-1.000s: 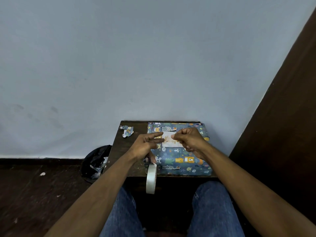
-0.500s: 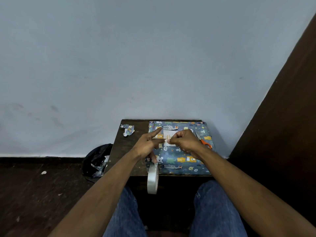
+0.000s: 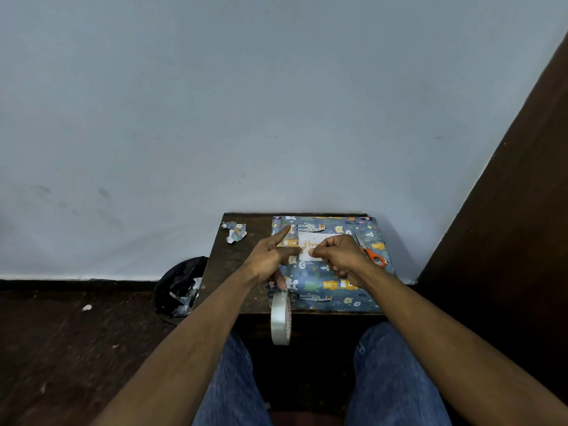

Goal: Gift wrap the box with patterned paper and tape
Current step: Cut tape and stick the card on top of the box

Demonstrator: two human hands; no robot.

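Note:
A flat box (image 3: 335, 290) wrapped in blue animal-patterned paper lies on a small dark table (image 3: 236, 259). A white card (image 3: 310, 241) with orange writing rests on its top. My left hand (image 3: 270, 256) hovers over the card's left edge, index finger pointing up, while a roll of clear tape (image 3: 280, 316) hangs from its lower fingers over the table's front edge. My right hand (image 3: 341, 256) pinches at the card's lower left part, thumb and fingertips together; whether a tape strip is between them I cannot tell.
Orange-handled scissors (image 3: 370, 252) lie on the box's right side. A crumpled paper scrap (image 3: 235, 232) sits at the table's back left corner. A black bin bag (image 3: 181, 287) with scraps stands on the floor left of the table. A dark panel (image 3: 507, 210) rises at right.
My right hand has slid left along the card, uncovering the scissors. My left index finger has lifted and points up. The tape roll still hangs from the left hand.

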